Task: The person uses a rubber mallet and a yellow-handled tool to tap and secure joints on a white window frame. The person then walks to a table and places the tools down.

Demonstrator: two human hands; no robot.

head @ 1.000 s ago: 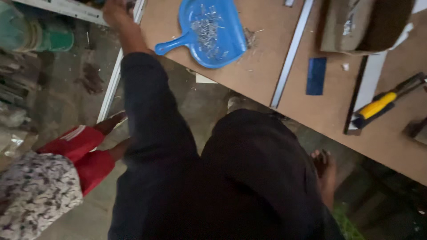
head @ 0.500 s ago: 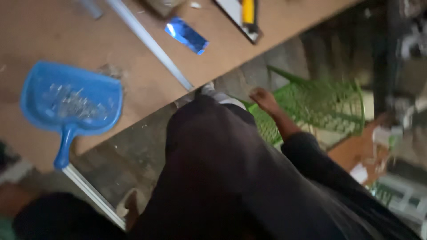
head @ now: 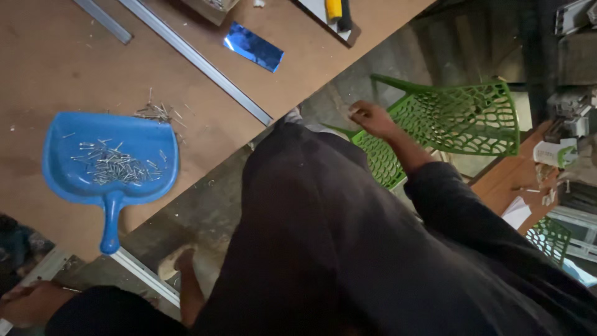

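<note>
Our right hand (head: pixel 371 117) hangs off the worktop's (head: pixel 56 56) edge, fingers curled loosely, holding nothing we can see, just above the green lattice plastic chair (head: pixel 460 115). Our left hand (head: pixel 28 303) sits low beyond the worktop's corner by a pale metal strip (head: pixel 146 277); grip unclear. The blue plastic dustpan (head: pixel 109 162) lies flat near the worktop's edge, handle outward for easy grabbing, loaded with small metal nails (head: pixel 115 167).

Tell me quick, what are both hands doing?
Left hand: by a metal strip, grip cannot be told.
Right hand: loosely curled, holding nothing visible, over the green chair.
</note>
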